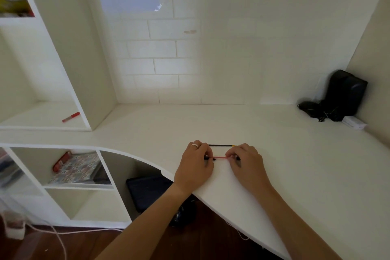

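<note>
A thin pink band (220, 157) is stretched tight between my two hands, low over the white desk (295, 164). My left hand (195, 164), with a ring on one finger, pinches its left end together with a small black piece. My right hand (245, 163) pinches the right end, where another small black piece shows beside the fingers. Just beyond my hands a slim black pencil with a yellow tip (221, 145) lies flat on the desk.
A black speaker with a dark bundle of cable (341, 97) and a small white box (354, 123) sit in the far right corner. A red marker (71, 117) lies on the left shelf. A patterned book (77, 168) lies in a cubby below. The desk's curved edge runs under my wrists.
</note>
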